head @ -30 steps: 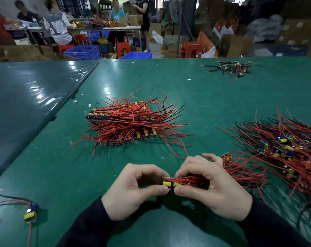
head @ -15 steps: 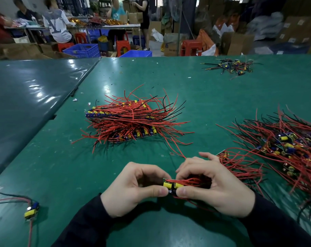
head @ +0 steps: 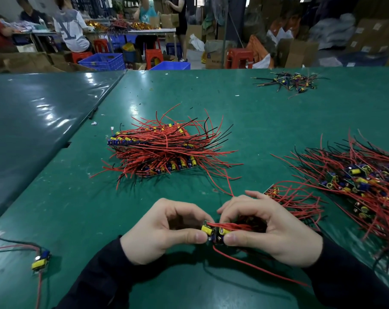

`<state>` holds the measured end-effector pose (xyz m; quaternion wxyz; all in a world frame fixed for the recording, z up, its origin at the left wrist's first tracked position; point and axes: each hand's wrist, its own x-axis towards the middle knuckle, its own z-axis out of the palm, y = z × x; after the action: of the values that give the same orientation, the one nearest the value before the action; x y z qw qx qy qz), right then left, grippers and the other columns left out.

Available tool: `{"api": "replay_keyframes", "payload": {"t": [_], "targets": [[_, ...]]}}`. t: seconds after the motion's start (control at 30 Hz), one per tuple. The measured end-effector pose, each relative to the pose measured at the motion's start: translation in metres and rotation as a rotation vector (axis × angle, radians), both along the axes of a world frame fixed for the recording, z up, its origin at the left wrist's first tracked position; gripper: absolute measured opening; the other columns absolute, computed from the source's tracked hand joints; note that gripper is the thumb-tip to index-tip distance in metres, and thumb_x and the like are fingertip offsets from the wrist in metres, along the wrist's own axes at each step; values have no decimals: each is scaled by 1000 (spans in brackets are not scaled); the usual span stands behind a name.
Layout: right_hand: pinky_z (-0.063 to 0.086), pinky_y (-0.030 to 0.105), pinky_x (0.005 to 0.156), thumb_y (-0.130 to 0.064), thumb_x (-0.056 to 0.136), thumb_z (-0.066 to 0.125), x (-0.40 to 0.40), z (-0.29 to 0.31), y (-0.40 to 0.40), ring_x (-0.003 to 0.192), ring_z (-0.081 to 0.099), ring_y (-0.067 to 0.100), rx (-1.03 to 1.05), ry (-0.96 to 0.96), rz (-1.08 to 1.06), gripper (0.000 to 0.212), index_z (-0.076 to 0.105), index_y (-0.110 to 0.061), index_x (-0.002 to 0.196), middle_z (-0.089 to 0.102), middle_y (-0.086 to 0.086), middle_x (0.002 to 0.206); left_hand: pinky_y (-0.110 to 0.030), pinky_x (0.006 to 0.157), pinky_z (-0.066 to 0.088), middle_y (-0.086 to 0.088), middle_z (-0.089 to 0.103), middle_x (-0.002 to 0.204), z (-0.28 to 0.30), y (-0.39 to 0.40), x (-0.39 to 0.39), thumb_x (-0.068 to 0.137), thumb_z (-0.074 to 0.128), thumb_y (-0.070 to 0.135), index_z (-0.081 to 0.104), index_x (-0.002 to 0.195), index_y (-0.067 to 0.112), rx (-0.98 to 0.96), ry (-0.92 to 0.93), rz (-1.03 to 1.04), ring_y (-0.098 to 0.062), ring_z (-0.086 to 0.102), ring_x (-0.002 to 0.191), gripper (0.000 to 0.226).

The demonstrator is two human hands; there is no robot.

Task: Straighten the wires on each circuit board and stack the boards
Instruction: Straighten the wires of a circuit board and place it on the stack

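Straightening step, near centre of table (head: pixel 267 112): left hand (head: pixel 162 230) and right hand (head: pixel 264 228) each pinch the circuit board (head: pixel 213 233), red wires (head: pixel 235 226) bunched under right grip. Next, likely: smooth wires, then lay on far stack (head: pixel 164 150)

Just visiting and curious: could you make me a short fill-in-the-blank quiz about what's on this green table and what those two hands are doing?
1. The left hand and right hand together hold a small circuit board with yellow capacitors and ____ wires.
2. The neat stack of wired boards lies ____ the hands.
3. The green table mat carries a loose tangled heap of boards on the ____ side.
4. The lone board lies near the ____ edge.

Missing words: red; beyond; right; left
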<state>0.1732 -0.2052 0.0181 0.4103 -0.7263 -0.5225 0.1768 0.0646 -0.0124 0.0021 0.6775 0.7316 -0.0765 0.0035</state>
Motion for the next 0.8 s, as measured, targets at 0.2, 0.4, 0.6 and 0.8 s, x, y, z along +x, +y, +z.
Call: {"api": "replay_keyframes", "payload": {"t": [0.2,0.4,0.6,0.8], "targets": [[20,41,104,-56,69,66,4,-13,2,109,47,-2,-30,-273,-349,18,64,-39,74,53,-21,105,-27,72,52,-10,71,80,1,15,1,74,76,15,68,84,8,238,-70,331,-14,64,74,14],[19,36,103,-63,68,56,3,-17,4,109,47,0,-50,-285,-456,30,68,-37,78,54,-21,108,-27,60,57,-12,71,76,4,18,2,69,64,9,66,86,2,-249,56,571,-21,70,70,18],[22,34,103,-55,74,58,2,-15,4,111,48,-2,14,-352,-549,35,63,-37,104,53,-21,111,-17,59,55,2,73,80,19,41,-4,77,55,19,70,77,13,-888,-82,706,-11,71,78,17],[45,40,92,-23,85,60,3,-5,3,103,59,11,382,-361,-632,14,67,-21,96,62,-10,100,-14,56,54,4,72,80,23,39,-7,70,62,18,75,79,16,-1009,-53,639,-6,70,75,16]]}}
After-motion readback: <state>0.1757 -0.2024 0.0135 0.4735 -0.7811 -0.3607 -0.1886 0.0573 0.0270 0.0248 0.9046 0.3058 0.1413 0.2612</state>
